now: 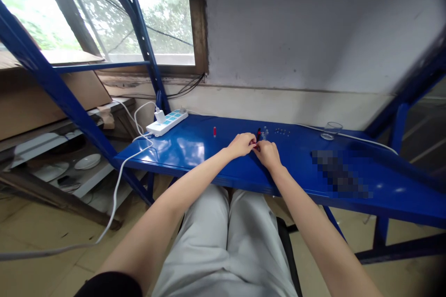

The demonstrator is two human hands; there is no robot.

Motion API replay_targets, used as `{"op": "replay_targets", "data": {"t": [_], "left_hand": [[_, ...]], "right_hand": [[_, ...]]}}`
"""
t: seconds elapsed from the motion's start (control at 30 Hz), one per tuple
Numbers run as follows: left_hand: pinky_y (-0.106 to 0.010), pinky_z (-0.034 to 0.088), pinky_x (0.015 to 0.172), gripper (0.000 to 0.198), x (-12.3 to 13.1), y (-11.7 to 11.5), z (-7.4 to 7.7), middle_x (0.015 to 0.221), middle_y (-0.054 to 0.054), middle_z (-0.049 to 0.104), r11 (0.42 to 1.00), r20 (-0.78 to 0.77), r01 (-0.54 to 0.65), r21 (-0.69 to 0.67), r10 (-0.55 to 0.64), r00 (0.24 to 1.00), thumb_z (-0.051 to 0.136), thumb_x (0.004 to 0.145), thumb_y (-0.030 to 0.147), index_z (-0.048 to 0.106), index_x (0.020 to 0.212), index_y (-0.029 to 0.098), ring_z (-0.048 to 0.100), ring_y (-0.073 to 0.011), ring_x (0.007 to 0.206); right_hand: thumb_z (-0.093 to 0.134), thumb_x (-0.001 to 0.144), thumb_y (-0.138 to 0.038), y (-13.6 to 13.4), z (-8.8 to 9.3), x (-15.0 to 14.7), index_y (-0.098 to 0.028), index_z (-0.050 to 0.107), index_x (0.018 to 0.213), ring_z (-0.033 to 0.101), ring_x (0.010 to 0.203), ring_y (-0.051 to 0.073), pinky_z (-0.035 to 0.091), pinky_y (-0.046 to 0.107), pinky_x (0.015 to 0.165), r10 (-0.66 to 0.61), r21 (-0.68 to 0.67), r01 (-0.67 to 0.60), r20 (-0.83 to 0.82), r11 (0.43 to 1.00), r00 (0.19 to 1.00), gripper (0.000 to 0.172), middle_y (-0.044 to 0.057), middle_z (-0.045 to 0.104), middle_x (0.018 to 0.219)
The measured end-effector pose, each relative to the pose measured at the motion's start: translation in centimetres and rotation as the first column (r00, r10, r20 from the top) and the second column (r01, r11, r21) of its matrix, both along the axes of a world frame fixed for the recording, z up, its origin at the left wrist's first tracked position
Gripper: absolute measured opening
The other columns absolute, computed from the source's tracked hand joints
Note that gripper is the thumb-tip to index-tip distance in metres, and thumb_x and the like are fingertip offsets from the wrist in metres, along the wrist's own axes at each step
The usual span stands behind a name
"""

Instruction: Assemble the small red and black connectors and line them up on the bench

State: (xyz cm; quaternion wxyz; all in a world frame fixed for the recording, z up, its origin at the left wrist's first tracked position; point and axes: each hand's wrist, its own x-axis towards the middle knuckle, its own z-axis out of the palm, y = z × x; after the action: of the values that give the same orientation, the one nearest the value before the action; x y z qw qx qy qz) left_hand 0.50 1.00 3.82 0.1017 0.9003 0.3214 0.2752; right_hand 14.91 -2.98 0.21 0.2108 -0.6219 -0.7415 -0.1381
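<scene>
My left hand and my right hand meet above the blue table, fingers pinched together. Between the fingertips shows a bit of a small dark red piece, mostly hidden; its kind I cannot make out. Just behind the hands is a small black and red item. Beside it lie several small clear pieces. Further right, several tiny pieces sit in rows. A small red tube-like item with a clear end stands or lies left of my hands; which one I cannot tell.
A white power strip with a plugged-in adapter sits at the table's left end, its cord hanging in front. A clear glass is at the back right. A blurred-out dark patch covers something on the right. Blue posts frame the table.
</scene>
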Motion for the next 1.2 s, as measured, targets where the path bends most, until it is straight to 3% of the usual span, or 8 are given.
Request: {"op": "replay_targets", "data": {"t": [0.27,0.43,0.53,0.6,0.7,0.77,0.87,1.2], "left_hand": [[-0.025,0.046,0.066,0.015,-0.2,-0.5,-1.2,0.08,-0.002,0.061,0.995,0.229,-0.02,-0.1,0.043,0.973,0.056,0.076,0.02,0.061,0.089,0.016,0.053,-0.0101,0.065],[-0.026,0.045,0.071,0.024,-3.5,-1.1,-2.3,0.082,-0.003,0.062,0.995,0.465,-0.075,-0.059,0.094,0.88,0.055,0.08,0.029,0.06,0.101,0.018,0.053,-0.0108,0.067],[-0.024,0.044,0.067,0.019,-6.9,-0.5,-2.6,0.077,-0.003,0.062,0.95,0.689,-0.242,-0.195,0.309,0.656,0.053,0.08,0.03,0.061,0.092,0.018,0.055,-0.0111,0.067],[-0.023,0.043,0.062,0.017,-8.9,0.1,-2.7,0.073,-0.002,0.06,0.896,0.801,-0.28,-0.344,0.436,0.41,0.052,0.079,0.03,0.058,0.09,0.017,0.055,-0.0106,0.064],[-0.02,0.037,0.051,0.014,-10.6,0.6,-2.6,0.065,0.001,0.056,0.797,0.811,-0.204,-0.568,0.584,0.022,0.05,0.077,0.029,0.053,0.083,0.016,0.049,-0.0078,0.051],[-0.019,0.03,0.045,0.012,-11.0,0.6,-2.5,0.061,0.002,0.054,0.745,0.753,-0.115,-0.658,0.646,-0.121,0.049,0.074,0.027,0.05,0.08,0.016,0.046,-0.0066,0.045],[-0.019,0.025,0.042,0.011,-10.9,0.4,-2.4,0.057,0.003,0.052,0.727,0.723,-0.052,-0.685,0.668,-0.179,0.047,0.071,0.024,0.05,0.077,0.015,0.043,-0.0064,0.043],[-0.02,0.035,0.05,0.008,-11.0,0.4,-2.8,0.056,0.003,0.051,0.755,0.757,-0.098,-0.648,0.624,-0.195,0.049,0.071,0.023,0.051,0.073,0.015,0.044,-0.0063,0.046]], "right_hand": [[0.046,0.084,-0.026,0.6,-0.5,-0.3,-0.017,0.056,0.076,0.057,0.07,0.017,0.03,0.026,0.059,0.088,-0.024,-0.095,-0.197,0.995,0.976,0.017,0.007,0.062,0.074],[0.051,0.081,-0.037,0.7,-0.5,-0.5,-0.019,0.052,0.069,0.052,0.059,0.015,0.034,0.025,0.055,0.174,-0.004,-0.192,-0.398,0.981,0.901,0.022,0.004,0.058,0.066],[0.051,0.081,-0.039,0.9,0.1,-1.5,-0.019,0.054,0.07,0.052,0.057,0.015,0.037,0.025,0.055,0.204,-0.05,-0.255,-0.461,0.966,0.864,0.023,0.003,0.058,0.064],[0.051,0.081,-0.037,1.6,0.5,-2.8,-0.018,0.055,0.072,0.052,0.059,0.015,0.038,0.025,0.057,0.222,-0.073,-0.285,-0.457,0.956,0.861,0.021,0.003,0.058,0.067],[0.053,0.078,-0.033,3.1,0.9,-5.2,-0.018,0.057,0.07,0.053,0.062,0.015,0.039,0.025,0.059,0.194,-0.119,-0.274,-0.451,0.954,0.871,0.018,0.003,0.06,0.068],[0.056,0.076,-0.032,4.4,1.0,-6.8,-0.018,0.058,0.068,0.055,0.062,0.014,0.039,0.025,0.059,0.133,-0.174,-0.241,-0.475,0.955,0.87,0.016,0.003,0.062,0.068],[0.06,0.074,-0.03,6.0,1.0,-8.5,-0.017,0.06,0.066,0.056,0.063,0.015,0.037,0.024,0.057,0.044,-0.239,-0.181,-0.485,0.954,0.874,0.015,0.004,0.063,0.068],[0.064,0.072,-0.033,8.2,0.3,-9.6,-0.017,0.068,0.071,0.06,0.066,0.016,0.038,0.024,0.055,-0.015,-0.295,-0.158,-0.507,0.942,0.862,0.016,0.005,0.068,0.073]]}}
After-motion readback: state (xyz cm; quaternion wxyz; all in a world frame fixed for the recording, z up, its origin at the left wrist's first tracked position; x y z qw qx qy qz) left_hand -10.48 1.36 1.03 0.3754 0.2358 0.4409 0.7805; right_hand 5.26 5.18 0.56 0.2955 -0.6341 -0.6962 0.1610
